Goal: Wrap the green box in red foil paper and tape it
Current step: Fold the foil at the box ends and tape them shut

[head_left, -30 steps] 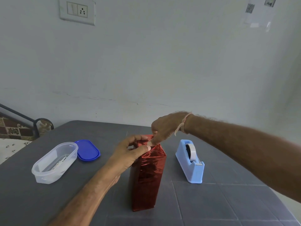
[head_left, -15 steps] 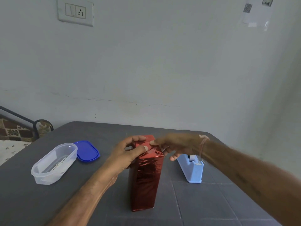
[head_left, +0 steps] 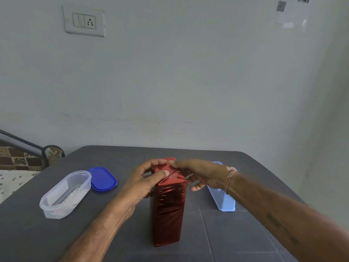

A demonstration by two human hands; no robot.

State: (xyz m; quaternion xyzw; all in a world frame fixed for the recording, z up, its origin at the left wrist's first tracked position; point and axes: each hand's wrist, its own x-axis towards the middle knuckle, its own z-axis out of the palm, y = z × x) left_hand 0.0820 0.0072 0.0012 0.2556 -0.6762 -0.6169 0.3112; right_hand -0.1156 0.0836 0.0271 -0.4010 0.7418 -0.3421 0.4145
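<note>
The dark bench (head_left: 236, 233) has bare surface in front of and on both sides of the work, with its far edge near the wall, so there looks to be room to turn or lay the parcel down. The box (head_left: 167, 210) stands upright near the middle, wholly covered in red foil paper (head_left: 170, 229), with no green showing. The top flaps are folded in, so the job seems near its end. Whether tape already holds the top I cannot tell. The left hand (head_left: 145, 182) grips the top edge, thumb on the flap. The right hand (head_left: 204, 174) holds nothing, a straight fingertip pressing the top fold. A clear tub (head_left: 64, 195) sits well to the left, the tape dispenser (head_left: 224, 201) just behind the right hand, and a blue lid (head_left: 103, 179) just beside the tub.
</note>
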